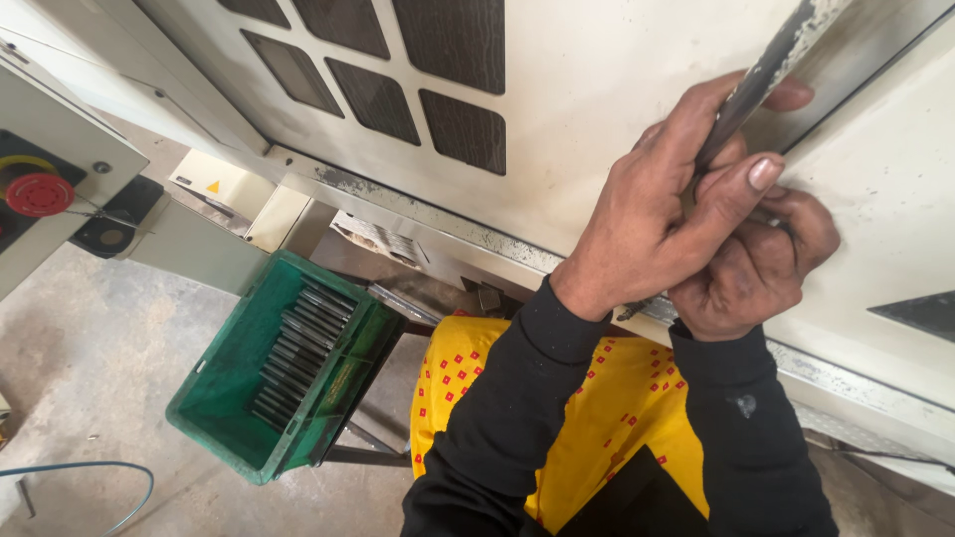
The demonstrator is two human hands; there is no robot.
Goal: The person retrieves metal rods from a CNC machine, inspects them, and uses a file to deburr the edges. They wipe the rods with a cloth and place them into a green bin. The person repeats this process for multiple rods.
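**Both hands on a worn metal bar at the machine door**

Cream-painted machine housing (597, 89) with dark mesh vents, filling the upper frame. Grey concrete floor (90, 348) below, dusty, a blue cable (119, 477) looping at its left edge. Green plastic crate (214, 398) tilted on a stand beside the machine, a row of dark metal rods (298, 348) laid side by side within, apparently kept within arm's reach. Yellow patterned cloth (617, 398) spread beneath the black sleeves. Red emergency button (38, 194) on a panel at far left. Left hand (657, 214) wrapped around a long, scuffed metal bar (766, 70), thumb pressed along the shaft as if to steady it. Right hand (761, 268) closed just under and touching, seemingly bracing the bar's lower end against the door seam; what it grips underneath not clear.
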